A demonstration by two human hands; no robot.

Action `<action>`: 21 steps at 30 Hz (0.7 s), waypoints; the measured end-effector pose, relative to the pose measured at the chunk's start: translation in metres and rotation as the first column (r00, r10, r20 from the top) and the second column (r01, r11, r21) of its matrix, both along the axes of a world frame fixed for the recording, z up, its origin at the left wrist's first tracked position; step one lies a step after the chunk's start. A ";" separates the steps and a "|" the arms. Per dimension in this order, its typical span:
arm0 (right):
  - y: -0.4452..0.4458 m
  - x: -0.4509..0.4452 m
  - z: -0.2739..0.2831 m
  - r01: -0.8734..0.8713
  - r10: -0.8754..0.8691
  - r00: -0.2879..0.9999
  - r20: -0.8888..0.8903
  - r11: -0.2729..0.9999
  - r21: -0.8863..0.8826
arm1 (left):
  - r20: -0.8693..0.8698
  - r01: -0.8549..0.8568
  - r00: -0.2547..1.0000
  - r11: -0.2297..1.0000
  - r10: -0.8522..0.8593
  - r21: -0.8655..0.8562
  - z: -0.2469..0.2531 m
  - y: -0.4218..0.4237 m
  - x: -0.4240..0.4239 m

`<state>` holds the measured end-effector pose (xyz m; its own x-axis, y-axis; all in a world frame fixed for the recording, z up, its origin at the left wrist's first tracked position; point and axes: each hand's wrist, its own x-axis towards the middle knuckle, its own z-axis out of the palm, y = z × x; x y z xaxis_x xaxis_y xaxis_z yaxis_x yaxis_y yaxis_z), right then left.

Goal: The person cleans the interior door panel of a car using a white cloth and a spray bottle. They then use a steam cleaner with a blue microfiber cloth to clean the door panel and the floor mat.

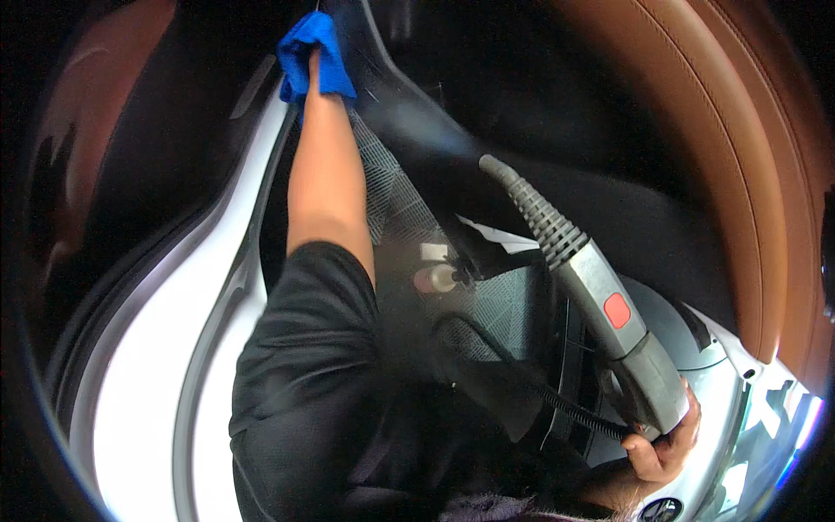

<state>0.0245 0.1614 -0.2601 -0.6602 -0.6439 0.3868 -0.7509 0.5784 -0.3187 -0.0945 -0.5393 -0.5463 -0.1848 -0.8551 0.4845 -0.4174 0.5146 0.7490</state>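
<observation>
At the top, my left arm reaches out to a blue cloth (333,65), which is bunched around my left hand (315,68) and hides most of its fingers. The cloth lies against dark trim beside the white car door frame (150,346). At the lower right, my right hand (662,453) grips the rear end of a grey steam cleaner gun (607,313) with a red button. Its ribbed nozzle (502,166) points up and left, and a pale plume of vapour (424,130) spreads from the tip towards the dark trim panel (391,98).
A corrugated black hose (574,414) runs from the gun past my body. Below, a bottle (437,279) stands on patterned grey flooring (509,307). Brown stitched trim (737,130) curves along the right; more brown trim (98,98) lies at far left.
</observation>
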 end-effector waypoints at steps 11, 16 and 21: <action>0.077 -0.034 0.003 -0.269 0.272 0.960 -0.061 0.961 0.059 | 0.859 0.114 0.499 0.974 0.116 -0.198 0.020 0.256 0.015; 0.128 -0.059 -0.012 -0.366 0.367 0.930 0.004 0.929 0.054 | 0.867 0.189 0.498 0.972 0.030 -0.142 0.000 0.355 -0.001; 0.150 -0.053 -0.023 -0.401 0.407 0.913 -0.005 0.901 0.164 | 0.646 0.511 0.523 0.811 -0.556 0.285 0.077 0.447 0.047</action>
<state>-0.0287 0.3111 -0.2832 -0.3171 -0.9064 0.2790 -0.9405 0.2627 -0.2155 -0.0477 -0.0920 -0.4697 -0.8643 -0.5027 -0.0195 -0.4659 0.7853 0.4076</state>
